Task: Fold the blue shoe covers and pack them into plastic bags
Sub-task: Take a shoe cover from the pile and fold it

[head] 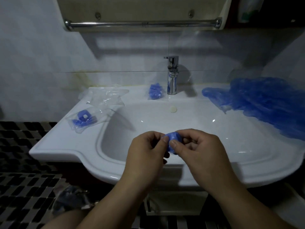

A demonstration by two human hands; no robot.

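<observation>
Over the front of the white sink (69, 146) both hands meet on one small folded blue shoe cover (173, 138). My left hand (145, 152) pinches its left end with curled fingers. My right hand (201, 151) grips its right side, thumb on top. A loose pile of unfolded blue shoe covers (264, 103) lies on the sink's right ledge. A clear plastic bag with folded blue covers inside (84, 120) rests on the left ledge. Another filled bag (156, 91) sits beside the tap. Empty clear bags (105, 96) lie at the back left.
A chrome tap (172, 75) stands at the back of the basin. A towel rail (142, 24) runs under a cabinet above. Dark mosaic tiles (24, 187) cover the floor at the left, where a crumpled dark bag (71, 202) lies.
</observation>
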